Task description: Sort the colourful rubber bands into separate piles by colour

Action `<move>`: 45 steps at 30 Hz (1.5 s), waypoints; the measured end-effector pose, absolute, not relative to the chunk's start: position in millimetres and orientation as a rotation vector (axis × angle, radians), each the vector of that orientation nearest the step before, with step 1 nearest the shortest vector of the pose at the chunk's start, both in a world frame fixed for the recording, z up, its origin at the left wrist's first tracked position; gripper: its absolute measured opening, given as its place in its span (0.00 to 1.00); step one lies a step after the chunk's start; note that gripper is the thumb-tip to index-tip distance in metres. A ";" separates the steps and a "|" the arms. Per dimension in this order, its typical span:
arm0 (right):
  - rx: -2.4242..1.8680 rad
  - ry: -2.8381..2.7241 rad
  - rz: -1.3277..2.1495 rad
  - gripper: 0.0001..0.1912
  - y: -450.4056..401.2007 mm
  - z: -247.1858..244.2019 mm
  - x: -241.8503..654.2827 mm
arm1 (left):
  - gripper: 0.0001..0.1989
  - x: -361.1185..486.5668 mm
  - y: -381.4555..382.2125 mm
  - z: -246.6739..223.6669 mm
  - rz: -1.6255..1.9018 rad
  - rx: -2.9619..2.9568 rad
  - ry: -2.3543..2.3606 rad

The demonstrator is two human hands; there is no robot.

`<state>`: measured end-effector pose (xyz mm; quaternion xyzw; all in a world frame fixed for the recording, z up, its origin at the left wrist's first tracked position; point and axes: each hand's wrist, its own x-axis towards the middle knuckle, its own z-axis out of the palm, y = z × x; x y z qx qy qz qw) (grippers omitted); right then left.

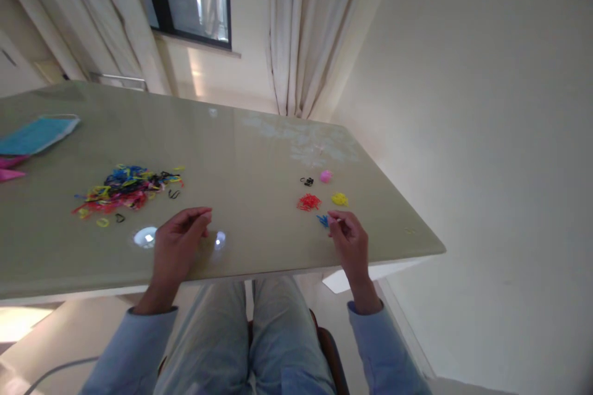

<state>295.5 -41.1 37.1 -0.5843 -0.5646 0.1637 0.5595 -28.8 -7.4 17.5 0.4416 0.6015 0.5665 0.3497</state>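
Note:
My left hand [183,241] hovers at the near part of the table, thumb and forefinger pressed together; whatever they may hold is too small to make out. Left of it lies a mixed heap of small rubber bands [132,188] in blue, yellow, red, pink and black. My right hand [349,236] is pinched beside a small cluster of blue rubber bands [323,221] and partly covers it. Close by are piles of red rubber bands [308,202], yellow rubber bands [340,199], black rubber bands [307,181] and pink rubber bands [326,176].
The glossy table [250,197] reflects lights near my left hand. A blue face mask [39,134] lies at the far left above a pink item [12,168]. A white wall [491,166] stands to the right, curtains [310,31] behind. The table's front edge runs above my lap.

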 end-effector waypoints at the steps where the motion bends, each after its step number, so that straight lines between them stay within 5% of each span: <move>1: -1.332 -1.408 0.430 0.10 -37.8 39.3 284.0 | 0.16 -28.5 -7.4 17.9 1.475 1.148 1.548; 17: -1.175 -1.833 0.807 0.15 -7.4 27.6 224.6 | 0.13 -19.9 -4.1 18.2 1.423 1.206 1.483; 24: -1.182 -1.853 0.825 0.20 -7.0 27.0 228.7 | 0.17 -49.7 6.0 27.9 1.079 1.391 1.321; 34: -1.150 -1.954 0.759 0.18 -3.3 21.4 228.5 | 0.14 -151.0 30.6 63.6 0.824 1.805 2.261; 45: -1.111 -1.996 0.721 0.16 -4.6 21.9 227.6 | 0.13 -152.2 53.8 61.3 0.433 1.927 2.366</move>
